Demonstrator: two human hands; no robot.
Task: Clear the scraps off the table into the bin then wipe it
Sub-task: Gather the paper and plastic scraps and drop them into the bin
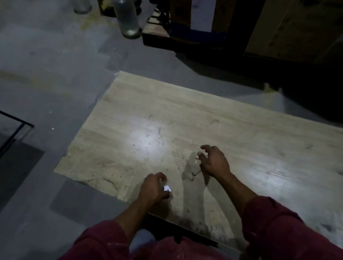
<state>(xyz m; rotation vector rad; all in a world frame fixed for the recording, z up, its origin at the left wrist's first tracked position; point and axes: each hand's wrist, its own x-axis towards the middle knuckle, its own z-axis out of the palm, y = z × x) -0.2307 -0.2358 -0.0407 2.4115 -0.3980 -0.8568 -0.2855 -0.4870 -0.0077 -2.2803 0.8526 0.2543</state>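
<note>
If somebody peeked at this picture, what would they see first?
Probably the two hands over the pale wooden table. The left hand is closed around something small and white near the front edge, and the right hand is spread over small dark scraps. Two clear bottles stand on the floor behind.

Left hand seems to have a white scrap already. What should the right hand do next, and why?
Probably close the right hand on the thin dark scrap just beneath its spread fingers. The left hand is curled around a small white scrap, and no bin is clearly visible.
</note>
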